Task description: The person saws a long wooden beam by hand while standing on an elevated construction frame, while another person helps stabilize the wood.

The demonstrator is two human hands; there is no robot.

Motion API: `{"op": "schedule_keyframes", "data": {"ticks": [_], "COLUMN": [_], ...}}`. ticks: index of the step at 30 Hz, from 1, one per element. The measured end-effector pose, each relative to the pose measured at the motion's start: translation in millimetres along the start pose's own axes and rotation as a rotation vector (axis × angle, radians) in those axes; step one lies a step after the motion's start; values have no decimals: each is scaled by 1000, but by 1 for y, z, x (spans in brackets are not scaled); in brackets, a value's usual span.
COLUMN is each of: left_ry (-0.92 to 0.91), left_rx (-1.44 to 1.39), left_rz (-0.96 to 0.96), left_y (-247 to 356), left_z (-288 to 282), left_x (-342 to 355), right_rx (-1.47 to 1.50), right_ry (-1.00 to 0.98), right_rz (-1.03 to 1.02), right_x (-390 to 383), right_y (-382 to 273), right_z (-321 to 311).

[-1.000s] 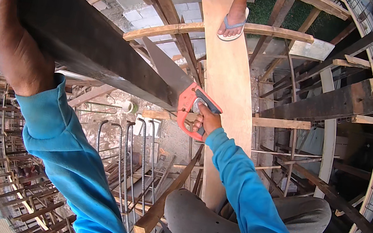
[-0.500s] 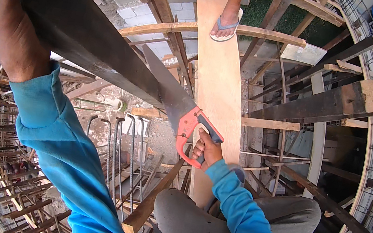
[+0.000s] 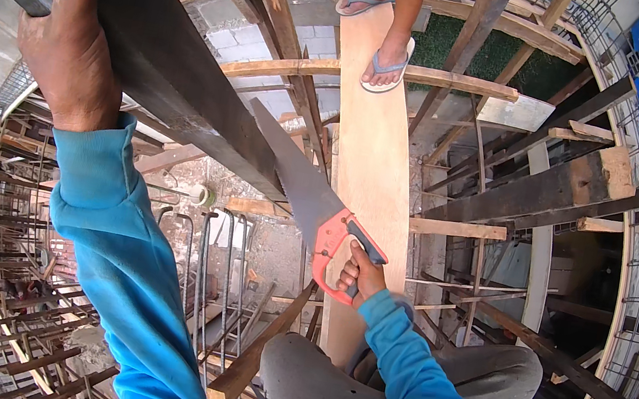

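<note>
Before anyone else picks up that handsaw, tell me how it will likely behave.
The handsaw has a broad, flat blade that may flex if pushed sideways. Its narrow tip might bend most. The thick red handle in the right hand should feel stiff.

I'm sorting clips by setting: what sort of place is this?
Most likely a building site: bent steel bars stand below, rough timber beams cross all around, and the right hand holds a handsaw.

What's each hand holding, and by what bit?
The right hand grips the handsaw by its handle; the left hand holds the dark beam at its left edge.
</note>
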State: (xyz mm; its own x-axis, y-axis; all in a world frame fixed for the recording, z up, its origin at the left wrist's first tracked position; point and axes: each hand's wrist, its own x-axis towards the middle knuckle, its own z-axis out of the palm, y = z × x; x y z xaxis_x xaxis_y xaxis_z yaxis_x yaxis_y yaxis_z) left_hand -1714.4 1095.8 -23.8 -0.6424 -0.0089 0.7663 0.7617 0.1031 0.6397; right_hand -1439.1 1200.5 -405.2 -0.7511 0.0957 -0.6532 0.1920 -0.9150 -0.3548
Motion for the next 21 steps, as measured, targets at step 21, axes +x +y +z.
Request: {"op": "schedule_keyframes", "data": {"ticks": [21], "left_ry": [78], "left_rx": [-99], "left_rz": [102], "left_y": [-14], "left_z": [4], "left_x": [6], "right_rx": [-228], "right_ry": [478], "right_rz": [122], "right_x": [-92], "right_y": [-42], "right_z": [66]}}
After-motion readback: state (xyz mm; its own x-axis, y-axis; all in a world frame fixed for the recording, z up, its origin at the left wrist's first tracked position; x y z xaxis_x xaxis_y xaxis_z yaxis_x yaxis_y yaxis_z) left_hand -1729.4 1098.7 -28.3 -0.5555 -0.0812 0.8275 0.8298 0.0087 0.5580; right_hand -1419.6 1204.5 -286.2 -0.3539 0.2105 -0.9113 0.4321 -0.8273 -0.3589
